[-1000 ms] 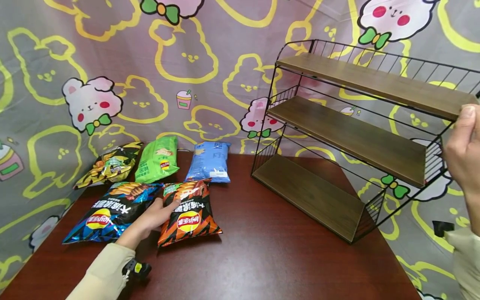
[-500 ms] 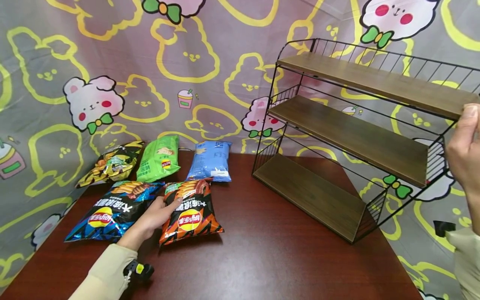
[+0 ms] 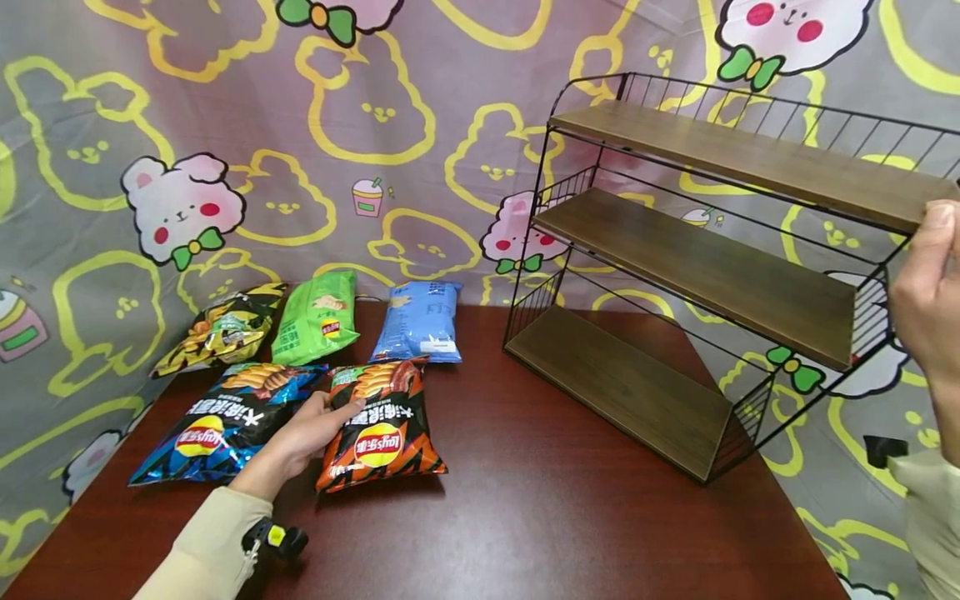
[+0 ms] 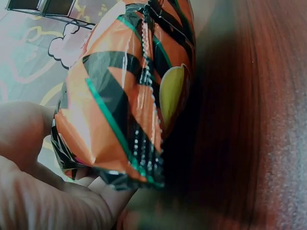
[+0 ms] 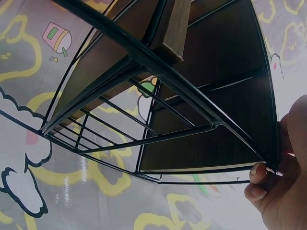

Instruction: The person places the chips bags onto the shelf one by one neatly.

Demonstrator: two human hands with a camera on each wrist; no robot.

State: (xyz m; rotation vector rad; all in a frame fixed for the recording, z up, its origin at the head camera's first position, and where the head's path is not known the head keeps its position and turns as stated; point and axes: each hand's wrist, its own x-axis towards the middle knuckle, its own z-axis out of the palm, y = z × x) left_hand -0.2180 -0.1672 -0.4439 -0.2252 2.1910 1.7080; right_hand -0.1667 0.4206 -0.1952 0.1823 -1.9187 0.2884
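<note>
My left hand point(image 3: 303, 433) holds an orange and black bag of chips point(image 3: 384, 421) by its left edge, the thumb on top and fingers beneath. In the left wrist view the bag's sealed edge point(image 4: 146, 115) faces the camera, and the fingertips are hidden under it. At the far right, my right hand point(image 3: 926, 292) grips the front corner of the top board of a three-tier shelf rack point(image 3: 735, 162). The right wrist view shows fingers point(image 5: 259, 179) curled at the corner of the black wire frame point(image 5: 192, 103).
Left of the held bag lies a blue and black chip bag point(image 3: 232, 421). Behind stand a yellow and black bag point(image 3: 225, 329), a green bag point(image 3: 315, 321) and a light blue bag point(image 3: 420, 325). Everything rests on a dark red table point(image 3: 525, 500) before a patterned curtain point(image 3: 435, 75).
</note>
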